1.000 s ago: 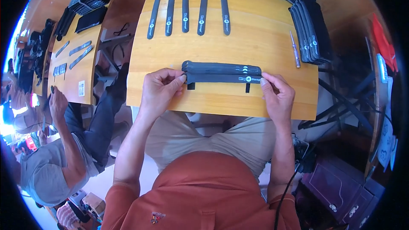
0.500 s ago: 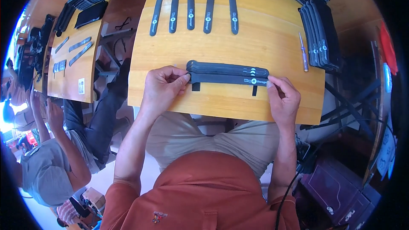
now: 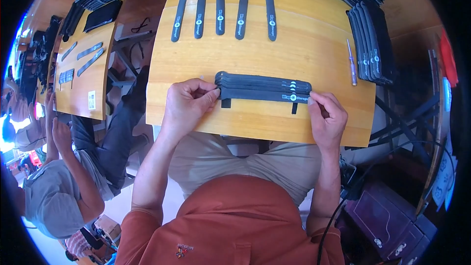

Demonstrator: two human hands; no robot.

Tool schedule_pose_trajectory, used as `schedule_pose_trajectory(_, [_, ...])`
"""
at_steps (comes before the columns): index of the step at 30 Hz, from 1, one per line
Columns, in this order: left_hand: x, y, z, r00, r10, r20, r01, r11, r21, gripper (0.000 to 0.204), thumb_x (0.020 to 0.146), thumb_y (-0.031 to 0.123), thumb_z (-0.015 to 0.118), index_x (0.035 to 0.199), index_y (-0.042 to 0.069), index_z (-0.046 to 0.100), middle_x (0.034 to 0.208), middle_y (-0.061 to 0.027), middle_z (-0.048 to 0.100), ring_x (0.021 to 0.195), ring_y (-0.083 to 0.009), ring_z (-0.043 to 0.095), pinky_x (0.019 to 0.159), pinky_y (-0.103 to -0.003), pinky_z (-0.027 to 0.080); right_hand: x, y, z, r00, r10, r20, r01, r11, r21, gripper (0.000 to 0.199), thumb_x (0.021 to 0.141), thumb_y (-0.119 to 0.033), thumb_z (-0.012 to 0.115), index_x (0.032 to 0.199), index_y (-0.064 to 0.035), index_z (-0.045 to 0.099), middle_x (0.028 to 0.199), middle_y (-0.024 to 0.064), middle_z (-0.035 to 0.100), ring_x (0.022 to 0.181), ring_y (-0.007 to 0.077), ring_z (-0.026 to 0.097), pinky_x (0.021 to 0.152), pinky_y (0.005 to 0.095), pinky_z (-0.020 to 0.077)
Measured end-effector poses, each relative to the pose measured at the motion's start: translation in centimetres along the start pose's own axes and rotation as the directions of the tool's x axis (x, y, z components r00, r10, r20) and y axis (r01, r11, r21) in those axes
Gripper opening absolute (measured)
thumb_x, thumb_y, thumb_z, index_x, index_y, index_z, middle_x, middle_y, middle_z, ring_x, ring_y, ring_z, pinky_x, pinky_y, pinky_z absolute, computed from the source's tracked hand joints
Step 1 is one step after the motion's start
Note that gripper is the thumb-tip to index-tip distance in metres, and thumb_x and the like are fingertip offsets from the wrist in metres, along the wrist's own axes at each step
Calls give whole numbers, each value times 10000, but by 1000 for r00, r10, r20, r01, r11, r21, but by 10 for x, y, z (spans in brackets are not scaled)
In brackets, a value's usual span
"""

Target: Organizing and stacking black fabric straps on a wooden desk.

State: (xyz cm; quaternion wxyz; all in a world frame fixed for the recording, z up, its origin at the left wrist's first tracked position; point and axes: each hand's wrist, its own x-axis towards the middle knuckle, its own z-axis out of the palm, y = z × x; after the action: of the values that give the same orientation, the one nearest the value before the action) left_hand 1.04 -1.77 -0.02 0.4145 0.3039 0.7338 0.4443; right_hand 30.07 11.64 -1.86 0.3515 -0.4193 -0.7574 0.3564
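Note:
Several black hook-and-loop storage straps (image 3: 255,82) lie overlapped in a stepped stack near the table's front edge, white print at their right end. Between thumb and forefinger, my left hand (image 3: 189,104) pinches the left end of the nearest strap (image 3: 255,94). At its other end, my right hand (image 3: 328,118) grips the printed tip with thumb and fingers. Two short black tabs stick out from under the near side, a left tab (image 3: 226,103) and a right tab (image 3: 294,108). The very ends of the strap are hidden by my fingertips.
Several single straps (image 3: 220,5) lie in a spaced row at the far side of the wooden table (image 3: 196,61). A screwdriver (image 3: 352,64) and strap stacks (image 3: 370,44) are at right. At left, a co-worker (image 3: 61,186) sits by another table (image 3: 78,93).
The view has shifted slightly. Both hands keep their pinch on the nearest strap, with hardly any movement.

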Motion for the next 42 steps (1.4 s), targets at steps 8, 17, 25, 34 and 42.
schedule_pose_trajectory(8, [-1, 1, 0, 1000, -13, -4, 13, 1000, 19, 101, 956, 25, 765, 998, -65, 761, 777, -47, 741, 664, -57, 645, 618, -221, 528, -1, -2, 0, 1000, 20, -5, -20, 1000, 2, 107, 918, 20, 721, 1016, 48, 754, 847, 101, 690, 696, 131, 639, 606, 261, 478])
schedule_pose_trajectory(17, [0, 1, 2, 999, -25, -25, 25, 1000, 1, 86, 955, 18, 762, 982, -63, 759, 760, -36, 728, 649, -53, 629, 600, -220, 510, -1, 0, 1, 1000, -5, -17, 5, 1000, 3, 104, 918, 24, 723, 1013, 48, 754, 851, 98, 694, 691, 125, 636, 599, 258, 478])
schedule_pose_trajectory(25, [0, 2, 4, 998, -58, -31, 56, 998, -40, 92, 969, 33, 752, 983, -58, 760, 761, -34, 722, 649, -55, 631, 599, -215, 517, -2, 0, 2, 999, -29, -39, 28, 1000, -6, 104, 913, 33, 726, 1012, 42, 758, 854, 104, 703, 679, 134, 638, 590, 261, 474])
schedule_pose_trajectory(34, [0, -1, 1, 999, -33, -40, 33, 999, -10, 87, 968, 30, 753, 980, -55, 762, 753, -27, 716, 638, -49, 619, 596, -211, 512, -2, 3, 4, 997, -64, -35, 64, 998, -9, 117, 906, 40, 728, 1016, 34, 765, 857, 104, 706, 665, 139, 638, 582, 272, 476])
schedule_pose_trajectory(42, [1, 1, 2, 999, -29, -25, 28, 999, -38, 90, 960, 32, 764, 973, -57, 761, 739, -19, 707, 621, -41, 601, 573, -211, 488, -2, 1, 3, 999, -2, -35, 2, 1000, -7, 109, 903, 34, 727, 1006, 35, 762, 853, 104, 703, 676, 139, 648, 589, 270, 486])
